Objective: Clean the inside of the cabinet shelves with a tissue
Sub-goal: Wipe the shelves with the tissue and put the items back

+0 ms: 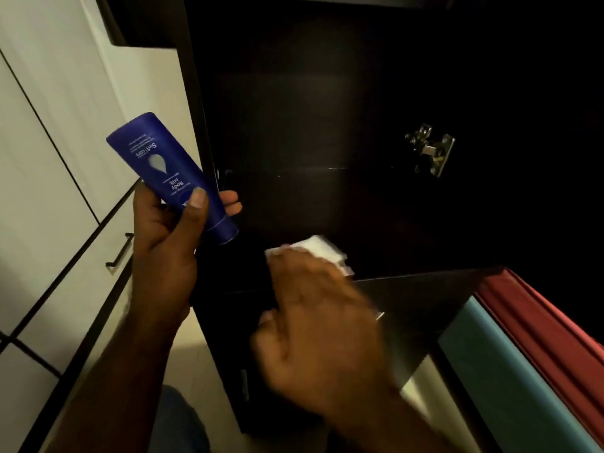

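The dark cabinet (327, 125) stands open ahead, its inside almost black. My right hand (320, 322), blurred, presses a folded white tissue (322, 248) down on the dark shelf (408, 302) near its front left corner. The tissue shows past my fingertips. My left hand (170, 237) holds a blue body-milk bottle (166, 171) upside down, outside the cabinet's left edge.
A metal hinge (431, 150) is fixed on the right inner wall. White drawers with a black handle (119, 255) run along the left. Red cloth (549, 322) and a teal panel (510, 380) lie at lower right. Pale floor (196, 364) shows below.
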Motion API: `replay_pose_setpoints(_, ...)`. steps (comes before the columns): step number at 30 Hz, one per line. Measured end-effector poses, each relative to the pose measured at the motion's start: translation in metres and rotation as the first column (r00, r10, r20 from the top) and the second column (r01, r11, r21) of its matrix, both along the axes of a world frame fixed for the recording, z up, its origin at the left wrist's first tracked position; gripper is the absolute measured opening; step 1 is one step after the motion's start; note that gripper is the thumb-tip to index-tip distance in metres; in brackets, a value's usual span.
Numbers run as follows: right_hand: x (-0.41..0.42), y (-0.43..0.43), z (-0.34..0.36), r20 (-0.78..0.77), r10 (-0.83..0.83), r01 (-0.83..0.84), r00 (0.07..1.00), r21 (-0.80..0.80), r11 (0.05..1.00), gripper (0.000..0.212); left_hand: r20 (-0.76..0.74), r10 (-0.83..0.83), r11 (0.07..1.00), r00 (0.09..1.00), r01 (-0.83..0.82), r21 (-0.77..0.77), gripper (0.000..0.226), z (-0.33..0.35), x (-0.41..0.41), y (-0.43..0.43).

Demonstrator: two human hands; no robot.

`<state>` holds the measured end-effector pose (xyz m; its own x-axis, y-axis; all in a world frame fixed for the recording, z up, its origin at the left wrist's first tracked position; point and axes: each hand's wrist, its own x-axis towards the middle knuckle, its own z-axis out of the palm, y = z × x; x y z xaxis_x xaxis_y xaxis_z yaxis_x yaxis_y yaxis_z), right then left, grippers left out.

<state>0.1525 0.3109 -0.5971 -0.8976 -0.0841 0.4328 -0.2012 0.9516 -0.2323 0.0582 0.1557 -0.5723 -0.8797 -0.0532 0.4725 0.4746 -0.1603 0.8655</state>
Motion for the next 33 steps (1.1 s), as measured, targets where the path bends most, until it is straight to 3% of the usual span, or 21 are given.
replay_pose_setpoints(5, 0.005, 0.116, 0.012, 0.045, -0.467, 0.468, 0.883, 0.005, 0.884, 0.062, 0.016, -0.009, 1.0, 1.0, 0.01, -0.026, 0.041, -0.002, 0.001, -0.002)
replay_pose_setpoints(9, -0.01, 0.121, 0.019, 0.123, -0.582, 0.578, 0.804, 0.072, 0.813, 0.061, 0.011, -0.006, 0.995, 1.0, 0.007, -0.1, 0.038, 0.001, 0.002, 0.0)
replay_pose_setpoints(12, -0.043, 0.09, 0.027, 0.189, -0.437, 0.432, 0.879, 0.067, 0.899, 0.055, 0.013, -0.015, 0.99, 1.0, 0.016, -0.143, 0.045, 0.002, 0.001, 0.0)
replay_pose_setpoints(15, -0.083, 0.048, 0.034, 0.285, -0.093, 0.101, 0.954, -0.013, 0.995, 0.057, 0.023, -0.026, 0.986, 0.999, 0.029, -0.167, 0.054, 0.001, 0.0, -0.001)
replay_pose_setpoints(17, -0.091, 0.018, 0.039, 0.353, 0.141, -0.145, 0.925, -0.016, 0.989, 0.059, 0.023, -0.022, 0.988, 0.999, 0.026, -0.152, 0.054, 0.001, -0.002, -0.003)
replay_pose_setpoints(20, -0.075, 0.007, 0.041, 0.402, 0.332, -0.344, 0.853, -0.045, 0.938, 0.056, 0.011, 0.008, 0.996, 1.0, -0.007, -0.083, 0.05, 0.0, -0.002, -0.004)
replay_pose_setpoints(23, -0.069, 0.047, 0.041, 0.406, 0.262, -0.289, 0.876, 0.006, 0.957, 0.055, 0.002, 0.044, 0.999, 0.999, -0.044, -0.02, 0.047, 0.0, -0.001, -0.005)
replay_pose_setpoints(25, -0.084, 0.094, 0.044, 0.422, 0.03, -0.035, 0.906, 0.005, 0.999, 0.053, -0.002, 0.063, 0.998, 0.998, -0.063, 0.0, 0.049, 0.0, 0.0, -0.004)
replay_pose_setpoints(27, -0.103, 0.128, 0.053, 0.506, -0.098, 0.117, 0.857, -0.006, 0.993, 0.051, 0.007, 0.08, 0.997, 0.997, -0.08, 0.01, 0.051, 0.0, 0.0, -0.003)
replay_pose_setpoints(30, -0.134, 0.111, 0.063, 0.512, -0.046, 0.059, 0.858, -0.009, 0.998, 0.048, 0.015, 0.096, 0.995, 0.995, -0.097, 0.004, 0.052, 0.001, 0.0, 0.0)
replay_pose_setpoints(33, -0.148, 0.037, 0.058, 0.465, 0.154, -0.152, 0.872, -0.042, 0.987, 0.045, -0.003, 0.124, 0.992, 0.992, -0.124, 0.01, 0.051, 0.002, 0.0, 0.0)
